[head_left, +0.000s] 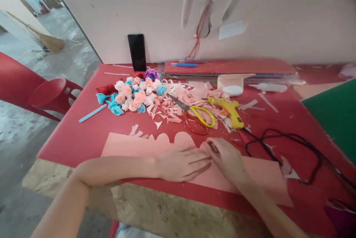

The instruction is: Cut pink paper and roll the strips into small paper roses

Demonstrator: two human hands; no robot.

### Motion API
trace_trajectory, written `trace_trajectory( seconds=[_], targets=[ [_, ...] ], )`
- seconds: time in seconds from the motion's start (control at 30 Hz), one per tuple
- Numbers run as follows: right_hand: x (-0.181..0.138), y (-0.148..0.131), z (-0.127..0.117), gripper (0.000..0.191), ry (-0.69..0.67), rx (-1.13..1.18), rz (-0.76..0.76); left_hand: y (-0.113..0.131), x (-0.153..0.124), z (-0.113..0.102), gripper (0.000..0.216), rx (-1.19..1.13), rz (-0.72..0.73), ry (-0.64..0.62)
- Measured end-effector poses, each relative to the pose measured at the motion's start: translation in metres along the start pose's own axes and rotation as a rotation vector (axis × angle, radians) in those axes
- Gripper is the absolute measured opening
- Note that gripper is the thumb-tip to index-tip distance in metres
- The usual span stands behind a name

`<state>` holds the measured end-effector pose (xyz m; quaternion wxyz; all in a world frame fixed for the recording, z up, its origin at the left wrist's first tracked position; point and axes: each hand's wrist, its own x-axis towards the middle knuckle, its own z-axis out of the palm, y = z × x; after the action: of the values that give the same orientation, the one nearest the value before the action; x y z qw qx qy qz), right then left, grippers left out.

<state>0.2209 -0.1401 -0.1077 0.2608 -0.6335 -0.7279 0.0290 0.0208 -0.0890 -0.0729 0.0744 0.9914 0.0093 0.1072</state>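
the pink sheet lies along the near edge of the red table, running beneath both hands. the left hand presses flat on it, fingers straight and close together; uneven pressure there could let it skew or crease. the rounded petals at its back edge could bend if brushed. the scissors lie just beyond, where a careless reach could meet the blades. the right hand has fingers curled narrow at that edge; whether they grip paper, i cannot tell. a tug might tear it. the glue gun could slide if an arm snags its black cord.
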Motion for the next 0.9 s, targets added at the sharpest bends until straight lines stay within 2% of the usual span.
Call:
trace_trajectory(
  seconds=[0.07, 0.1, 0.17, 0.23, 0.33, 0.43, 0.57, 0.7, 0.8, 0.9],
  targets=[
    [-0.001, 0.001, 0.001, 0.030, -0.002, -0.022, -0.011, -0.009, -0.016, -0.020, 0.039, -0.029, -0.047, 0.016],
    [-0.001, 0.001, 0.002, 0.031, -0.002, -0.030, -0.013, -0.017, -0.029, -0.031, 0.035, -0.004, -0.124, 0.037],
    [-0.001, 0.002, 0.002, 0.031, -0.002, -0.040, -0.015, -0.038, -0.067, -0.052, 0.027, 0.138, -0.487, 0.085],
    [-0.001, 0.003, 0.002, 0.031, 0.002, -0.047, -0.019, -0.060, -0.113, -0.068, 0.031, 0.248, -0.745, 0.141],
    [-0.001, 0.003, 0.002, 0.028, 0.010, -0.050, -0.023, -0.085, -0.180, -0.077, 0.031, 0.398, -1.066, 0.211],
    [0.000, 0.002, 0.002, 0.026, 0.012, -0.052, -0.022, -0.098, -0.224, -0.071, 0.032, 0.456, -1.254, 0.213],
    [0.001, 0.001, 0.000, 0.026, 0.011, -0.060, -0.018, -0.106, -0.249, -0.064, 0.026, 0.424, -1.315, 0.201],
    [0.002, 0.000, -0.001, 0.025, 0.012, -0.062, -0.018, -0.094, -0.252, -0.069, 0.029, 0.382, -1.248, 0.234],
    [0.002, 0.000, -0.002, 0.024, 0.006, -0.056, -0.022, -0.063, -0.233, -0.072, 0.032, 0.346, -1.126, 0.271],
    [0.003, 0.000, -0.003, 0.024, -0.007, -0.048, -0.019, -0.027, -0.196, -0.066, 0.029, 0.225, -0.897, 0.207]
  ],
)
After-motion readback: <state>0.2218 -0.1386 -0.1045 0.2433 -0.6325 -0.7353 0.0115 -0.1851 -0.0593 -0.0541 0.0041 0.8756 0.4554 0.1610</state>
